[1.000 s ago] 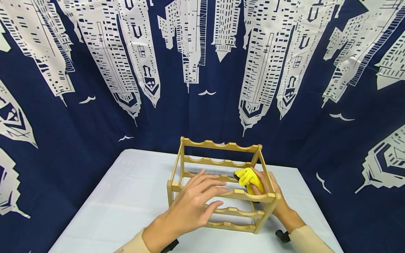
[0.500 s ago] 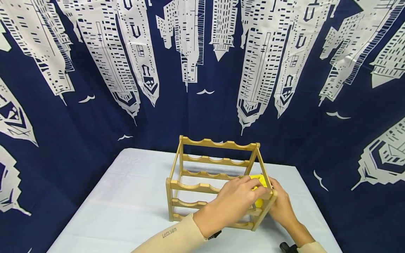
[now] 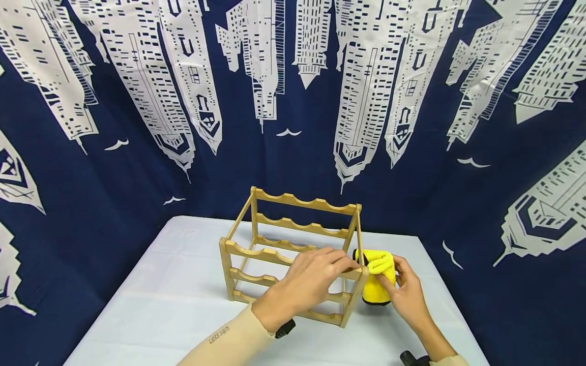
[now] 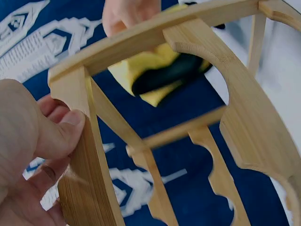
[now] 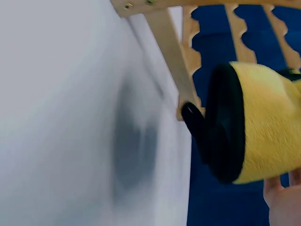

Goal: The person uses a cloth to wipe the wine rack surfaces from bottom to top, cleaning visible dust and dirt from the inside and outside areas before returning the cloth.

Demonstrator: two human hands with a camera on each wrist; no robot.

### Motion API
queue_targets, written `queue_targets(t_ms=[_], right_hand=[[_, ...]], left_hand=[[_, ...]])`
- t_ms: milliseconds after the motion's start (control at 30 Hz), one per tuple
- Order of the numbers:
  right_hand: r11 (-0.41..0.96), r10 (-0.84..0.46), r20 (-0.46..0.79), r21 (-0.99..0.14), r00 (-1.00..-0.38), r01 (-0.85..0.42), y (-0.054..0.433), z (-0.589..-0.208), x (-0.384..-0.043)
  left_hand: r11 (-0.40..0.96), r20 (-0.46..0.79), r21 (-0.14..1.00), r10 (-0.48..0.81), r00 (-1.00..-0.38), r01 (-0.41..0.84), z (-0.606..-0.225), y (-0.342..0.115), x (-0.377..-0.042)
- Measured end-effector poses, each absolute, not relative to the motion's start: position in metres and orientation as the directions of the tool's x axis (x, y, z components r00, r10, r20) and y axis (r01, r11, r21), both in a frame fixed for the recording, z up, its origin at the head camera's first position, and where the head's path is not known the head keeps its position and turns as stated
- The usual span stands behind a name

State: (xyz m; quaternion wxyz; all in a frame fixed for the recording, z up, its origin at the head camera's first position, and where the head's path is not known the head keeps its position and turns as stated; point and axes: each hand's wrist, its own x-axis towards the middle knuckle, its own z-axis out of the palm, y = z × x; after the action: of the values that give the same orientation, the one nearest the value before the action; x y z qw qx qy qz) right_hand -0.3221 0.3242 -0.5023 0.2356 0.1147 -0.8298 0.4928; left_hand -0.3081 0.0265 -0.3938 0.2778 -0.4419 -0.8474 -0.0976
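A light wooden bottle rack point(image 3: 302, 202) with scalloped rails stands on the white-covered table. My left hand point(image 3: 311, 279) grips its top front rail near the right corner. In the left wrist view the thumb point(image 4: 73, 129) presses on one face of that rail, with fingers curled behind it. Just right of the rack, my right hand point(image 3: 409, 290) holds a folded yellow cloth point(image 3: 377, 294) with black edging. In the right wrist view the cloth point(image 5: 270, 127) bulges out like a roll, its dark edge towards the rack, and only some fingers point(image 5: 273, 188) show beneath it.
The white tabletop point(image 3: 174, 284) extends around the rack. Behind it hangs a navy curtain point(image 3: 256, 162) printed with white buildings. Black wrist devices show under the left wrist point(image 3: 286, 329) and by the right wrist point(image 3: 412, 359).
My left hand has moved right, from over the rack's front to its right corner, and taken hold. The rack has shifted left and turned slightly. The cloth has gone from within the frame to outside.
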Motion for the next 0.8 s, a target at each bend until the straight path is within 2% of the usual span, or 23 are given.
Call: queue_targets(t_ms=[233, 433, 600, 800], right_hand=[[0.446, -0.046, 0.452, -0.788, -0.891, -0.424, 0.306, -0.486, -0.313], [0.461, -0.139, 0.37, -0.796, -0.918, -0.391, 0.286, -0.476, -0.304], [0.369, -0.235, 0.302, -0.851, -0.924, -0.373, 0.277, -0.473, -0.296], [0.267, -0.232, 0.359, -0.87, -0.904, -0.415, 0.263, -0.467, -0.286]], left_hand=[[0.591, 0.623, 0.007, 0.628, -0.465, 0.807, -0.397, -0.014, -0.316], [0.572, 0.649, 0.049, 0.605, -0.462, 0.819, -0.397, -0.027, -0.317], [0.557, 0.63, 0.065, 0.621, -0.467, 0.828, -0.397, -0.029, -0.318], [0.518, 0.624, 0.133, 0.618, -0.478, 0.845, -0.395, -0.035, -0.316]])
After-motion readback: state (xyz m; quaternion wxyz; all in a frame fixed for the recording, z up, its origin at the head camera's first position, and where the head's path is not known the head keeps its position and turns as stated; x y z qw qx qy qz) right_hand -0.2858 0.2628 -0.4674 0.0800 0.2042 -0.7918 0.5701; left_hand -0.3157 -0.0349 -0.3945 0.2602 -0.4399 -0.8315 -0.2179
